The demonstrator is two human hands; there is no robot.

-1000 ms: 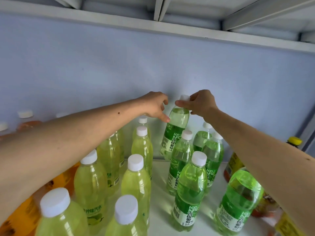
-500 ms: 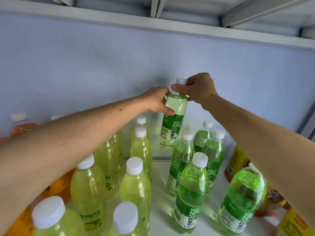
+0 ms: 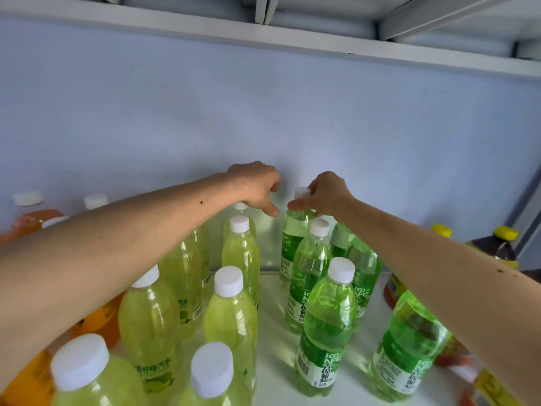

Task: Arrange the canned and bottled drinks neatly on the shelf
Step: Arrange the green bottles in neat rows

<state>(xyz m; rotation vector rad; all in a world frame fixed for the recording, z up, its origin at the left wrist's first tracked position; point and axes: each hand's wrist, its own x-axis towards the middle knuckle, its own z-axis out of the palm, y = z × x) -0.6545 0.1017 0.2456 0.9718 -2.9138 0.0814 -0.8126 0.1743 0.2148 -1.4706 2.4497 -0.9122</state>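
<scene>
where the view starts, nearest the camera, yellow-green bottles (image 3: 231,312) with white caps stand in loose rows on the left half of the white shelf (image 3: 272,344), with orange bottles (image 3: 96,320) further left, partly hidden under the left forearm. on the right half stand the green bottles (image 3: 328,326) with green labels, one (image 3: 409,347) tilted beneath the right forearm (whether it touches that arm cannot be told). dark bottles with yellow caps (image 3: 503,244) sit at the far right.

further back, both arms reach over the rows to the rear. the right hand (image 3: 328,194) has thumb and fingers curled round the neck and white cap of the rearmost green bottle (image 3: 294,238), which stands upright at the back of the shelf, at the head of the green row and close to the pale blue back wall (image 3: 263,112). the left hand (image 3: 257,186) hangs just beside that bottle, fingers loosely curled and pointing down, its thumb tip near the right thumb with a gap between; it holds nothing and is apart from the bottle's shoulder.
</scene>
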